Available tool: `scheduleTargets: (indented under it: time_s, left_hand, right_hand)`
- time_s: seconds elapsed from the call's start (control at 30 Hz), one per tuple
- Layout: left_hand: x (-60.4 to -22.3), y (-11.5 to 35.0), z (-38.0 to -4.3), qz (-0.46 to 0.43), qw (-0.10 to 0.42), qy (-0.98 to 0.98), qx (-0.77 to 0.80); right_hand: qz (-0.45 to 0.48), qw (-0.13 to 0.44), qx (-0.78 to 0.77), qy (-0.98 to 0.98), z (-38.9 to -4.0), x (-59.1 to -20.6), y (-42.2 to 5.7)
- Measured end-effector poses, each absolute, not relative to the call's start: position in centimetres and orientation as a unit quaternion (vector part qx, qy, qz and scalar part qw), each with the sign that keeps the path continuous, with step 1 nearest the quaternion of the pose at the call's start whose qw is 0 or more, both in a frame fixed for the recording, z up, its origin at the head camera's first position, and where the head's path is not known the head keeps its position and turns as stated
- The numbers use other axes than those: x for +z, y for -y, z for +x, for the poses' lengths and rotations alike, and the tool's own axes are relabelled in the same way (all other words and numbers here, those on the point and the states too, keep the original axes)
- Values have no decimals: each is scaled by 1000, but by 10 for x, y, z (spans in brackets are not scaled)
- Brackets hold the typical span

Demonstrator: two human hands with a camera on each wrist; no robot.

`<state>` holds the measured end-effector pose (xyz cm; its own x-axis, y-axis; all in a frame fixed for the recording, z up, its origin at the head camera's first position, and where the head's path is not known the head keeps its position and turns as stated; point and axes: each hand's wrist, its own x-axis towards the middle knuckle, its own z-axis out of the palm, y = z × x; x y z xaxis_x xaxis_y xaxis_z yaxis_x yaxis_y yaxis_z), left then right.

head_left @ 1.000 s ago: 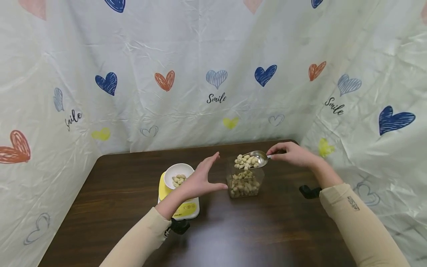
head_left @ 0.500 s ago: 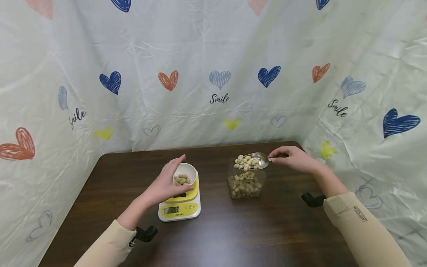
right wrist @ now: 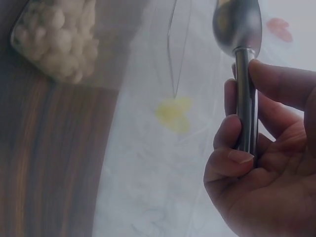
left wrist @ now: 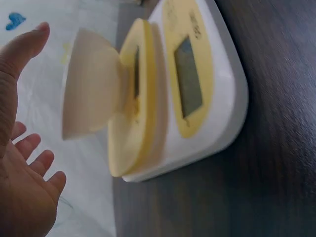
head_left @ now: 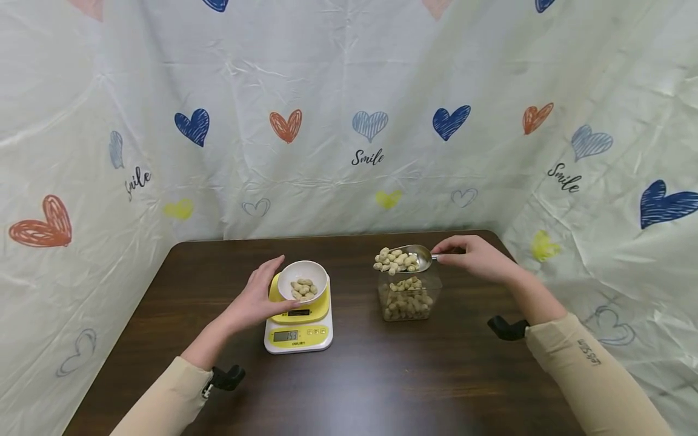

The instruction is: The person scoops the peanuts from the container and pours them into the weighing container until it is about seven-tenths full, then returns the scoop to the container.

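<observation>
Dark table [head_left: 382, 387] carries yellow-white scale [head_left: 322, 339], clear tub [head_left: 435, 281] well apart. Left hand [head_left: 255, 303], fingers [left wrist: 44, 160] spread wide, just beside white bowl [head_left: 313, 270] on scale; right hand [head_left: 473, 257] grips metal scoop [head_left: 424, 257] over tub, peanuts [head_left: 395, 260] heaped inside scoop.

Bowl [head_left: 303, 269] on scale [head_left: 323, 343], peanuts [head_left: 303, 289] inside, container [head_left: 434, 282] to the right, scoop [head_left: 422, 255] above container

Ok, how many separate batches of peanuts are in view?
3 batches: peanuts in the white bowl, more in the metal scoop, others in the clear box.
</observation>
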<state>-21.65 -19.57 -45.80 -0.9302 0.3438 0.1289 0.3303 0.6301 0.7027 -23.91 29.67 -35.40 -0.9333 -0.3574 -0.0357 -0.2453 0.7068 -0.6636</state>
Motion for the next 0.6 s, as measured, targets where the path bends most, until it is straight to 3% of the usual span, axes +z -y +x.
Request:
scheduleTargets:
  time_s: [0.6]
  left_hand:
    - [-488, 197, -232, 138, 62, -903, 402]
  right_hand:
    - [-185, 122, -392, -893, -249, -365, -239]
